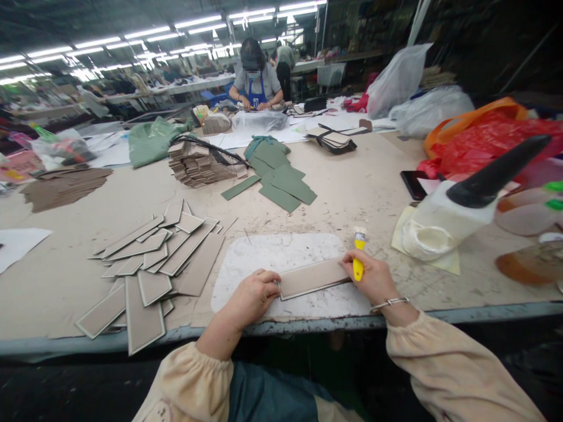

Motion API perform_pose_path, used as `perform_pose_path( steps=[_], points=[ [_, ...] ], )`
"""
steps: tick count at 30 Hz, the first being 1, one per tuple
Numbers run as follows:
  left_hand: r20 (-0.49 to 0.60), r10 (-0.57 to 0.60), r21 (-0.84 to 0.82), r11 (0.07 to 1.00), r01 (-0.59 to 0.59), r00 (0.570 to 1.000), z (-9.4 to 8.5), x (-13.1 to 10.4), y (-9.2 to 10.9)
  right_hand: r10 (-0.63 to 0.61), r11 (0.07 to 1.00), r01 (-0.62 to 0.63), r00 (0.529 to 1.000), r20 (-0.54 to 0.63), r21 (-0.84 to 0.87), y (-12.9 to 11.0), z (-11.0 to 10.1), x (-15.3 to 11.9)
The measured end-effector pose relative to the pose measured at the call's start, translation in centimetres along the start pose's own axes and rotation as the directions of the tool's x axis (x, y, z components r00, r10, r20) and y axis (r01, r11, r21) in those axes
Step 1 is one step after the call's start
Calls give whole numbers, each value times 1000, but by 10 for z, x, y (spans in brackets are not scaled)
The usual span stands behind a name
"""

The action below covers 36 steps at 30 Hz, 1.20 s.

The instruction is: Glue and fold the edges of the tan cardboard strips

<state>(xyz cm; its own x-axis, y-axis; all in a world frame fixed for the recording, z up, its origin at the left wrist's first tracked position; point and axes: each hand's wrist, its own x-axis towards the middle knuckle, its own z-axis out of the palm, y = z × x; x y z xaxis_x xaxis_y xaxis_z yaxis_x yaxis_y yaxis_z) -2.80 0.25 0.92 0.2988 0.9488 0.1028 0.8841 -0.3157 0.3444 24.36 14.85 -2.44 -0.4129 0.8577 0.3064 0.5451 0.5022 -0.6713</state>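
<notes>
A long beige panel with a pale green edge [312, 278] lies over a white board [246, 252] at the table's front. My left hand [257, 296] pinches the panel's left end. At its right end, the fingertips of my right hand [372, 278] close on the panel. That same hand also carries a yellow-handled brush [359, 258], held upright with its bristles up. To the left spreads a loose heap of similar edged panels [149, 281], some jutting past the table edge. Green pieces [281, 176] lie fanned out beyond the board.
A white bottle with a black spout [440, 225] stands at right, near jars of amber liquid [523, 264] and a phone [412, 184]. Stacked beige pieces [197, 164] sit farther back. Across the table a co-worker [256, 82] handles something.
</notes>
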Motion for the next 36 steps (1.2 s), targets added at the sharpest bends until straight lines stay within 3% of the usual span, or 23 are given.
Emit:
perform_pose_path(
  steps=[24, 28, 33, 36],
  points=[
    [36, -85, 3, 996, 85, 996, 0, 1, 2, -39, 996, 44, 997, 68, -73, -4, 2, 1],
    [44, -103, 1, 995, 103, 994, 1, 0, 1, -32, 977, 50, 996, 88, -208, -7, 1, -1],
    [54, -100, -3, 995, 101, 993, 1, 2, 1, -41, 876, 64, 997, 59, -478, -17, -8, -2],
    [61, -90, 2, 996, 90, 994, 1, 3, 1, -117, 863, 121, 992, 38, -490, -30, -9, -6]
  ],
)
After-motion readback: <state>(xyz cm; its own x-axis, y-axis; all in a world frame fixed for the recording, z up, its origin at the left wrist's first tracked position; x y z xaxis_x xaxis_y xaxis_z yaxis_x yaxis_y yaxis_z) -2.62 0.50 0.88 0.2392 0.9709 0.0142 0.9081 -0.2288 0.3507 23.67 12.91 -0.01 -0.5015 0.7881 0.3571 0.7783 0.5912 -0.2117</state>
